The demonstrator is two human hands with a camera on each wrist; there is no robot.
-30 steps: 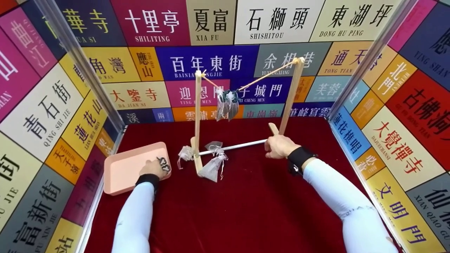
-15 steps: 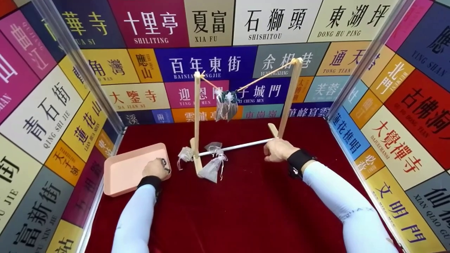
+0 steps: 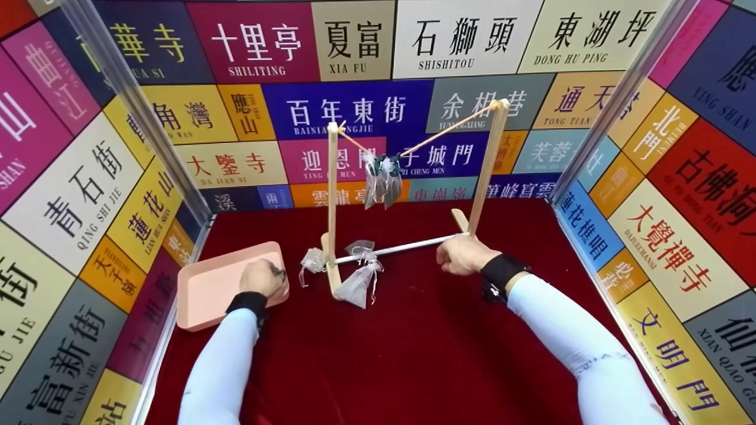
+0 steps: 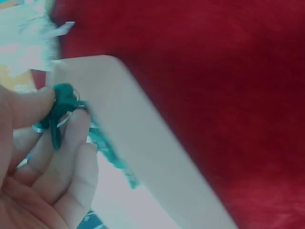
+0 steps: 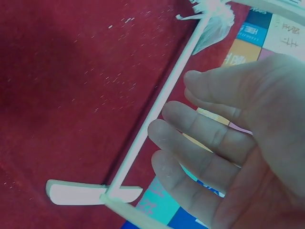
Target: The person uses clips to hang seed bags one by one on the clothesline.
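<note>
Over the right end of the pink tray (image 3: 204, 295), my left hand (image 3: 261, 277) pinches a small dark green thing with a metal ring (image 4: 64, 102) between thumb and fingers. A green strip (image 4: 112, 157) trails below it; its exact kind is blurred. My right hand (image 3: 466, 255) hovers by the right end of the white rod (image 3: 407, 243). Its fingers are loosely bent beside the rod, holding nothing. The rod joins two upright wooden posts. Between their tops sags a cord (image 3: 449, 127), from which grey mesh bags (image 3: 383, 186) with green tops hang.
White mesh drawstring bags lie by the left wooden post (image 3: 332, 195): one pouch (image 3: 312, 260) left of it, another bag (image 3: 357, 286) by the rod. The right post (image 3: 487, 171) stands behind my right hand. Red cloth (image 3: 378, 360) covers the table; printed panels surround it.
My left hand stays over the tray and turns slightly, so less of the green thing shows. My right hand shifts a little to the left. The hanging bags sway slightly.
</note>
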